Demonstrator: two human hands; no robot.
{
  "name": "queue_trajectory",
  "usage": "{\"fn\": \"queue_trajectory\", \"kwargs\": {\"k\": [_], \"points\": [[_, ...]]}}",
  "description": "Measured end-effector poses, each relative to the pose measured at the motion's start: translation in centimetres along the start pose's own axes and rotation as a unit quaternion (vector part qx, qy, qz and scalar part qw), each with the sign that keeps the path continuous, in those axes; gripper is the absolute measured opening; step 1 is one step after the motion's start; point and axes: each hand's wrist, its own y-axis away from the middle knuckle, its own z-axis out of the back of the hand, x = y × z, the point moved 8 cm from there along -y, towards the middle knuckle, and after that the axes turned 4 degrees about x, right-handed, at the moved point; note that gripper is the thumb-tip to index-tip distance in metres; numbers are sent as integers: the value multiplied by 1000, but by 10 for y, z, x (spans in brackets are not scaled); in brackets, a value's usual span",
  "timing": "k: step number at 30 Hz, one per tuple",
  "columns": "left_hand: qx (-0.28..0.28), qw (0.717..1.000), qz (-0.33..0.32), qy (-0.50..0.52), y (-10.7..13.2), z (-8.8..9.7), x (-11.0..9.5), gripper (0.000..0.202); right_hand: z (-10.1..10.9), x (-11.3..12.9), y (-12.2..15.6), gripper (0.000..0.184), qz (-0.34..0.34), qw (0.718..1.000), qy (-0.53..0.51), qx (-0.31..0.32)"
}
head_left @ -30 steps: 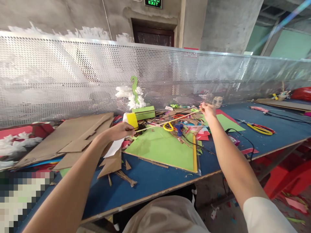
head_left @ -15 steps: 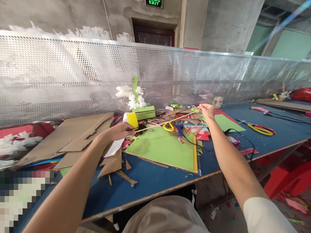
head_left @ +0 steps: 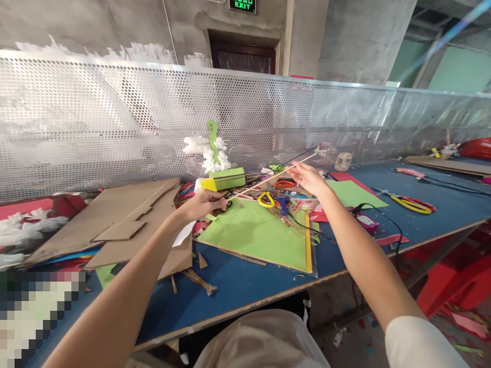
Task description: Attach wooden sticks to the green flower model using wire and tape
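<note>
My left hand [head_left: 205, 202] is closed on the near end of a thin pale stick [head_left: 268, 179], just in front of a yellow-and-white object [head_left: 207, 184]. The stick slants up and right to its far tip near the mesh screen, and a thin black string [head_left: 295, 156] runs from that tip. My right hand [head_left: 309, 179] is under the stick's far half, palm up with fingers stretched out. I cannot tell whether its fingertips touch the stick. Below both hands lies a green sheet [head_left: 257, 230] on the blue table [head_left: 238, 291].
Yellow-handled scissors [head_left: 265, 199] and paper scraps lie between my hands. Cardboard pieces [head_left: 126, 214] cover the left. A green box [head_left: 229, 178], white foam bits [head_left: 205, 151] and a tape roll [head_left: 342, 161] stand by the perforated metal screen [head_left: 115, 117]. A black cable [head_left: 378, 214] and red-yellow scissors [head_left: 412, 203] lie right.
My right hand has let go of the stick's far end and moved left and nearer, opening out. The stick's far tip has swung upward. My left hand dipped slightly.
</note>
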Motion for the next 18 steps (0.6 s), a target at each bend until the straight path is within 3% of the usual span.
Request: {"fn": "queue_trajectory", "kwargs": {"k": [3,6,8,10,13,18], "points": [[-27,999,-8,-17,-6,-12,-17,44,-58,-22,14,16,-45,990,39,126],[-54,998,-28,-25,-9,-22,-35,42,-105,-40,29,23,-36,979,44,196],[-57,997,-48,-12,-8,-27,-48,42,-124,-44,35,25,-12,978,25,207],[-40,997,-64,7,-6,-29,-58,43,-131,-42,38,26,5,980,8,200],[-14,997,-67,28,0,-22,-64,44,-124,-32,35,26,19,986,-22,163],[-45,996,-59,46,10,4,-56,49,-105,-19,28,21,41,993,-64,95]]}}
